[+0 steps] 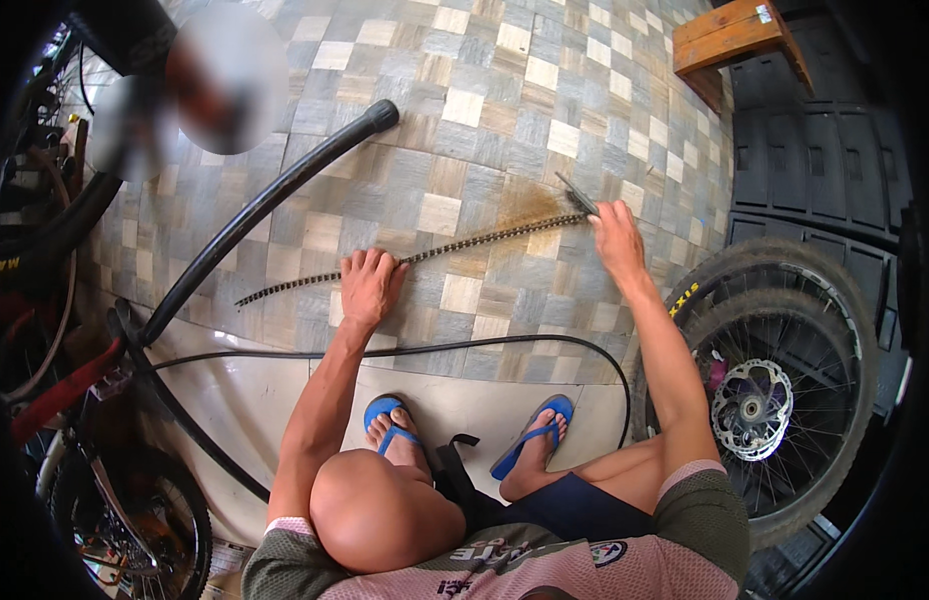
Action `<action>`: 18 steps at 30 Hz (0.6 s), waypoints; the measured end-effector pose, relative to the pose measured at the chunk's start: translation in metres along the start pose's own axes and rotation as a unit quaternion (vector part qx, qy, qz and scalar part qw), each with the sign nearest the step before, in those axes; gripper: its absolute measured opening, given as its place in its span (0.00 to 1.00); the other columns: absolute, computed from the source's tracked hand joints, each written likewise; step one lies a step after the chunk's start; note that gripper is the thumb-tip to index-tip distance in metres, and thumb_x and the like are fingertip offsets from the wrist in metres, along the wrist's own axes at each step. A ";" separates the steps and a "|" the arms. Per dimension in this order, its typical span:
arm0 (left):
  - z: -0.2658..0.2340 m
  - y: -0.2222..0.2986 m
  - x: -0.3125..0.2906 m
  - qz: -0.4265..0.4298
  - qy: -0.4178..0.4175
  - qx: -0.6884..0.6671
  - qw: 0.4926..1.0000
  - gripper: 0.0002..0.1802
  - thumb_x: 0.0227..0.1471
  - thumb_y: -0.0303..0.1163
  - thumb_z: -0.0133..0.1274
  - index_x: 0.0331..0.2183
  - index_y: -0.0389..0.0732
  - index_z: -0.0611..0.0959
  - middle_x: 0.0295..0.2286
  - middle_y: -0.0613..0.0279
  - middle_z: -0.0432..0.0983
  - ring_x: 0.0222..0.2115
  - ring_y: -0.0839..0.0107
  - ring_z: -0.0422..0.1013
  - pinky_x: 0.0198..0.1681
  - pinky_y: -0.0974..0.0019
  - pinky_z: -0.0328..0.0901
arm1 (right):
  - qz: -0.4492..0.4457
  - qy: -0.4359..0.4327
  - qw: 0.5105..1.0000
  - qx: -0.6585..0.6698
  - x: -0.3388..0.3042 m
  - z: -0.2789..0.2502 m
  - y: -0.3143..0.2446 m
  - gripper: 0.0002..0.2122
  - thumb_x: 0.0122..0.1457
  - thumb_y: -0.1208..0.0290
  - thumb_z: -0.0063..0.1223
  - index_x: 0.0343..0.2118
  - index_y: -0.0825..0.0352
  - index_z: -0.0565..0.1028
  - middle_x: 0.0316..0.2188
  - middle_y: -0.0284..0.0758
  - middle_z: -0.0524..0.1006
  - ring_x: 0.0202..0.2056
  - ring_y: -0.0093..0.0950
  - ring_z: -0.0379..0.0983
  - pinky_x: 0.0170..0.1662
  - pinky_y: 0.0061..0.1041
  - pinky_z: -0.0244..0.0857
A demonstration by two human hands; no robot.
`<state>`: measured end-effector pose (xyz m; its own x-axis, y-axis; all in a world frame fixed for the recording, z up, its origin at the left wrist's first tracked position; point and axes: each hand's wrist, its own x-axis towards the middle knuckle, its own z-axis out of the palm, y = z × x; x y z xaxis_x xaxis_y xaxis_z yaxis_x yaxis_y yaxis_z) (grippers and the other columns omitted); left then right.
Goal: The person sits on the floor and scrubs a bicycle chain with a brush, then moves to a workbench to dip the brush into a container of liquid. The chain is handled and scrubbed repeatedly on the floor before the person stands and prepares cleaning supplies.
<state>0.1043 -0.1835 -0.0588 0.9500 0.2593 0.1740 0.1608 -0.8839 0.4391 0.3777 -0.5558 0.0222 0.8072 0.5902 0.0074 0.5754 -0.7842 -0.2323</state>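
Observation:
A bicycle chain [465, 242] lies stretched out on the tiled floor, slanting up from left to right. Over its left part rests my left hand [373, 285], fingers bent and closed on the links, with the loose end running out beyond them. At the chain's right end my right hand [617, 240] is closed on a small dark brush [579, 197], whose thin grey end points away up and left. The brush's head touches or nearly touches the links; fingers hide part of it. Brown grime [530, 205] is spread on the floor just beyond the chain.
A black stand tube [255, 215] slants across at left, near a bicycle wheel [150, 520]. A black cable or hose [465, 347] crosses before my feet. Bicycle wheels with a brake disc [752, 409] lean at right. A wooden stool [730, 40] stands at far right.

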 end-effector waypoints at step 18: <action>-0.049 -0.065 -0.061 -0.120 0.021 0.018 0.992 0.17 0.56 0.34 0.65 0.48 0.50 0.85 0.48 0.61 0.77 0.54 0.57 0.67 0.61 0.48 0.53 | -0.169 -0.068 0.975 0.125 0.000 0.086 -0.264 0.08 0.72 0.65 0.54 0.46 0.59 0.83 0.32 0.33 0.74 0.36 0.32 0.72 0.40 0.32 0.71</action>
<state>0.0230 -0.1230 -0.0546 0.8717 0.4788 0.1049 0.3910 -0.8083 0.4402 0.2144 -0.3320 0.0001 0.5422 0.8403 -0.0008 0.7421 -0.4793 -0.4686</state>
